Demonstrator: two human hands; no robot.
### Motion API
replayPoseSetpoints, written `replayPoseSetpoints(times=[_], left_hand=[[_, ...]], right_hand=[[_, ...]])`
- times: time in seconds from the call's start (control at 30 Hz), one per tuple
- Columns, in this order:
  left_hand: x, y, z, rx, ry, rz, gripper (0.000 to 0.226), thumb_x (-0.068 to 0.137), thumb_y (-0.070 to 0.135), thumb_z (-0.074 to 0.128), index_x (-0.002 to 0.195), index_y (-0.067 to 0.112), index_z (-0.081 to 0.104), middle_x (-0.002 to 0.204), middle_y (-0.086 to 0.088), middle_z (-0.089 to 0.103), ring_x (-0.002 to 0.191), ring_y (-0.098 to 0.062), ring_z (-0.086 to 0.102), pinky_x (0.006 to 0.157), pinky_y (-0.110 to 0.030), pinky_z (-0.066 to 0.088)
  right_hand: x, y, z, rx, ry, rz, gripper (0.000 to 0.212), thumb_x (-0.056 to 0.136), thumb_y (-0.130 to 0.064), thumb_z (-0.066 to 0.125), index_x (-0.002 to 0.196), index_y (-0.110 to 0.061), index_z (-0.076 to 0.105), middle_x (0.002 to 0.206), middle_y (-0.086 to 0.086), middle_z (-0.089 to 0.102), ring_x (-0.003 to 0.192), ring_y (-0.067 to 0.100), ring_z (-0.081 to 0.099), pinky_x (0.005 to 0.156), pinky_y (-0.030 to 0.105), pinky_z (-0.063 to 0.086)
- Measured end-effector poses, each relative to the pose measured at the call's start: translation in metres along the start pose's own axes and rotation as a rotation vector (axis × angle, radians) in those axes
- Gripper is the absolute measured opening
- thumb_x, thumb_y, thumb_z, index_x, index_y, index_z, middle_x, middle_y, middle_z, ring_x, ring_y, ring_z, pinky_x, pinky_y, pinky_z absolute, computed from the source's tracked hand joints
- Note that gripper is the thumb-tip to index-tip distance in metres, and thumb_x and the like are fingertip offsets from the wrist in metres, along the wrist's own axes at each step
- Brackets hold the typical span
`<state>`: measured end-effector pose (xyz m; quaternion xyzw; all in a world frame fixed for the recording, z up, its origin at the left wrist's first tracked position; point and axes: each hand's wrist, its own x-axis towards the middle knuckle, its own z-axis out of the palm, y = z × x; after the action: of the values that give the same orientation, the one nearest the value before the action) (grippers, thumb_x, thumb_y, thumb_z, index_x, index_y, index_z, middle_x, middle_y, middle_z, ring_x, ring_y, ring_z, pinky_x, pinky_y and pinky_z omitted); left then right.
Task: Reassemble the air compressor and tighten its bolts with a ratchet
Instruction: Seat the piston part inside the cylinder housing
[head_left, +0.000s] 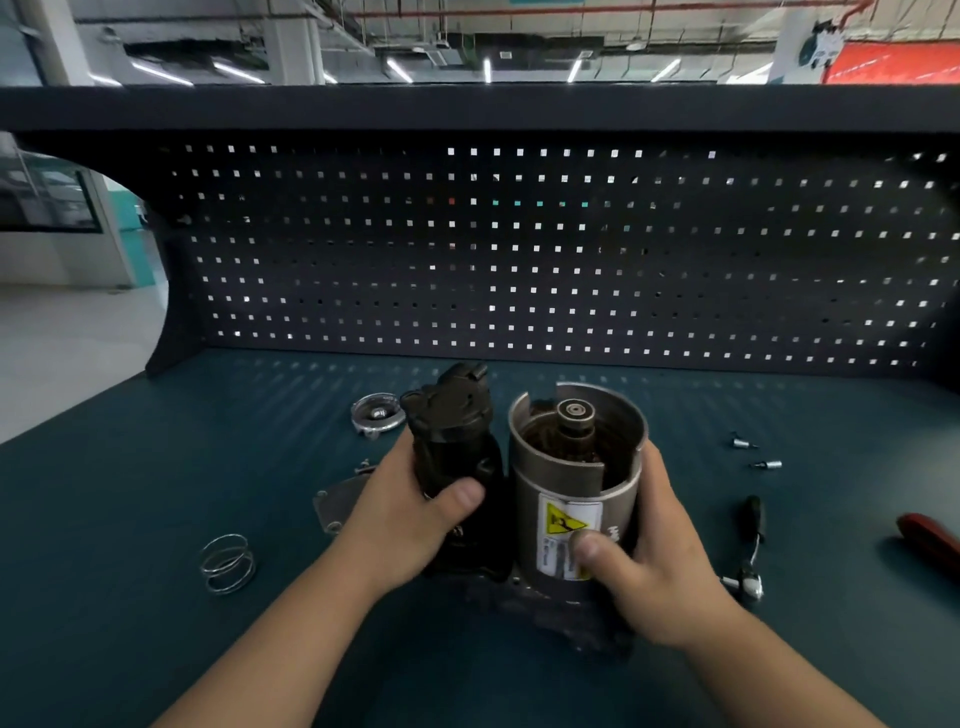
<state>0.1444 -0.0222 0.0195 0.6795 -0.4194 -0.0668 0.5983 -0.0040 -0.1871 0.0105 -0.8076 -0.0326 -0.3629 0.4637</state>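
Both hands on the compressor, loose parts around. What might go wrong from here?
1. The silver housing is open on top, rotor exposed: a loose part could drop in.
2. The spring and small bits lie loose; a nudge might scatter them.
3. The left hand grips the black cylinder, right hand the housing; releasing one may tip it.

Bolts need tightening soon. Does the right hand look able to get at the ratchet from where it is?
Probably yes, once it lets go: the right hand grips the cylinder, but the ratchet lies on the mat close beside it, with nothing between them.
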Motion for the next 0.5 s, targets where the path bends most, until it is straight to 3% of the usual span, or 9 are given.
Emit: replayPoseSetpoints(times=[0.1, 0.2, 0.33, 0.43, 0.5], left_hand=[[-0.005, 0.012, 0.005, 0.033, -0.064, 0.022, 0.075, 0.054, 0.085, 0.064, 0.106, 0.031, 0.060, 0.098, 0.019, 0.070, 0.097, -0.002, 0.065, 0.078, -0.018, 0.048], [-0.007, 0.025, 0.012, 0.070, -0.075, 0.038, 0.049, 0.061, 0.074, 0.067, 0.101, 0.048, 0.059, 0.100, 0.026, 0.067, 0.095, 0.007, 0.063, 0.074, -0.009, 0.045], [-0.006, 0.029, 0.019, 0.129, -0.063, 0.026, 0.048, 0.060, 0.072, 0.068, 0.102, 0.051, 0.057, 0.100, 0.030, 0.066, 0.094, 0.011, 0.061, 0.073, -0.009, 0.045], [-0.006, 0.028, 0.014, 0.153, -0.072, 0.042, 0.043, 0.059, 0.074, 0.067, 0.096, 0.053, 0.058, 0.095, 0.033, 0.065, 0.090, 0.013, 0.060, 0.066, -0.002, 0.043], [-0.003, 0.022, 0.010, 0.137, -0.026, 0.010, 0.044, 0.057, 0.070, 0.067, 0.092, 0.044, 0.061, 0.089, 0.035, 0.065, 0.086, 0.012, 0.062, 0.062, -0.003, 0.043]], right_hand=[[0.002, 0.000, -0.006, -0.013, 0.019, -0.021, 0.077, 0.082, -0.057, 0.060, 0.140, -0.013, 0.034, 0.128, -0.022, 0.054, 0.119, 0.004, 0.054, 0.095, 0.017, 0.042], [-0.001, 0.001, -0.015, 0.007, 0.068, 0.016, 0.081, 0.079, -0.072, 0.055, 0.135, -0.017, 0.038, 0.126, -0.017, 0.058, 0.117, 0.010, 0.056, 0.097, 0.030, 0.045], [-0.006, 0.003, -0.022, 0.004, 0.102, 0.057, 0.071, 0.079, -0.057, 0.060, 0.134, -0.018, 0.040, 0.124, -0.013, 0.059, 0.116, 0.013, 0.056, 0.097, 0.036, 0.046], [-0.007, 0.000, -0.017, -0.025, 0.120, 0.074, 0.060, 0.074, -0.044, 0.062, 0.130, -0.030, 0.043, 0.120, -0.018, 0.061, 0.112, 0.006, 0.058, 0.092, 0.026, 0.047], [-0.008, -0.004, -0.009, -0.023, 0.127, 0.077, 0.066, 0.070, -0.043, 0.066, 0.131, -0.032, 0.041, 0.121, -0.019, 0.061, 0.111, 0.003, 0.059, 0.089, 0.018, 0.046]])
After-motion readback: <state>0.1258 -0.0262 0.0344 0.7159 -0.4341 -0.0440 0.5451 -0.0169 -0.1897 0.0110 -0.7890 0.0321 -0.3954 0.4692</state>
